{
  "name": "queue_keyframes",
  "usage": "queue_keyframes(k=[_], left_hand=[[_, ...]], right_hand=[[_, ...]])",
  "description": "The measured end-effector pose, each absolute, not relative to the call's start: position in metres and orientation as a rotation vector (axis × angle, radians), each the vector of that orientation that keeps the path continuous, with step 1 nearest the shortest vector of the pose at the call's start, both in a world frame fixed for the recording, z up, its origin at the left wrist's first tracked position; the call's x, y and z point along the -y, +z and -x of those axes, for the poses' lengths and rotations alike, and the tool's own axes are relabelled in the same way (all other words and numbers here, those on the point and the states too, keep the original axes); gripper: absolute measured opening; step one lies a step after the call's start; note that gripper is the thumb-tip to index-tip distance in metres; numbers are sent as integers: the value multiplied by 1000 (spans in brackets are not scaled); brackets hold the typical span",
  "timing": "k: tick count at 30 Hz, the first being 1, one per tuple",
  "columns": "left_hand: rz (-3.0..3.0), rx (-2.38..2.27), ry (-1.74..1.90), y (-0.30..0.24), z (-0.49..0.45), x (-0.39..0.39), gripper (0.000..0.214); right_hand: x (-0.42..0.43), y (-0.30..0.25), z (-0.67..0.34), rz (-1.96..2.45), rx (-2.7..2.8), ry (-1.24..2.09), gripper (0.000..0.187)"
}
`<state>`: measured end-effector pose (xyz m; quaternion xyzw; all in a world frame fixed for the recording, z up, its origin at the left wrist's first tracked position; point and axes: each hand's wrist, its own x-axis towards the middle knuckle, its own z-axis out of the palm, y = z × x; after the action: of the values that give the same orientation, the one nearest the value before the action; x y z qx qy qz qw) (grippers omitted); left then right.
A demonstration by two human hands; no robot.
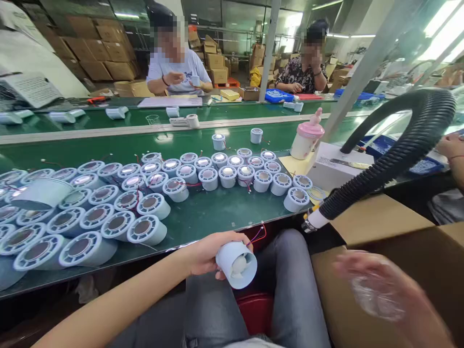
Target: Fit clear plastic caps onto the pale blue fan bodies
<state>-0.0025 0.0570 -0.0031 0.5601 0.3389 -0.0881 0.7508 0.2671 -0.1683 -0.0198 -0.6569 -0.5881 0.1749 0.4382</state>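
Observation:
My left hand (217,253) is closed around a small fan unit (237,266), a light blue round housing with white blades inside its mouth. Thin red and purple wires with a plug stick up behind it, over my lap. Blurred by motion, my right hand (377,275) is above an open cardboard box (337,270) at the right. Against its fingers is a crumpled clear plastic piece (377,297), whose exact kind I cannot make out. Many similar fan units (147,229) stand on the green bench (217,217), most with a ringed, silvery round end upward.
A black flexible hose (391,169) arches over the bench's right end beside a white box (337,162). A pink-lidded bottle (306,137) stands near it. Two people (177,72) sit across the green conveyor (130,126); another person's arm (453,150) shows at the right edge.

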Motion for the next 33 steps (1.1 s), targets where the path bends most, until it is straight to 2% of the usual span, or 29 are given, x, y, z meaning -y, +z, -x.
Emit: queue_keyframes(k=[1,2,6,8,10,11,14,16,18,22,27,30,33], left_hand=[[-1233,-719,-223,-5,0,-54,44],[-1253,-699,-244,-6,-3,-51,43],[-1409,-660,-227,-1,-4,-41,32],[-1631,-647,-114,4,-2,-35,21],[-1910,-635,43,5,2,-30,17],[-2019,-631,118,3,4,-29,20],[-2083,-631,276,-10,8,-28,51],[-2080,-587,367,-22,10,-30,66],[-2082,-516,422,-34,11,-32,65],[-1954,-464,480,-47,13,-29,63],[-1910,-456,653,-55,14,-26,71],[-1965,-358,533,-57,12,-26,71],[-1778,-382,336,-51,11,-23,71]], right_hand=[[159,-22,-256,1489,1580,484,53],[149,-23,-242,1452,1713,526,47],[105,-22,-193,1609,2082,118,43],[93,-22,-181,1666,2110,86,30],[89,-22,-179,1674,2049,276,16],[88,-22,-181,1655,1979,407,15],[90,-20,-185,1574,1736,726,9],[91,-18,-187,1553,1615,816,18],[91,-17,-188,1581,1521,875,27],[92,-21,-187,1606,1449,869,25],[95,-25,-181,1522,1384,818,21],[96,-25,-181,1523,1172,927,23],[95,-26,-185,1424,1000,1060,29]])
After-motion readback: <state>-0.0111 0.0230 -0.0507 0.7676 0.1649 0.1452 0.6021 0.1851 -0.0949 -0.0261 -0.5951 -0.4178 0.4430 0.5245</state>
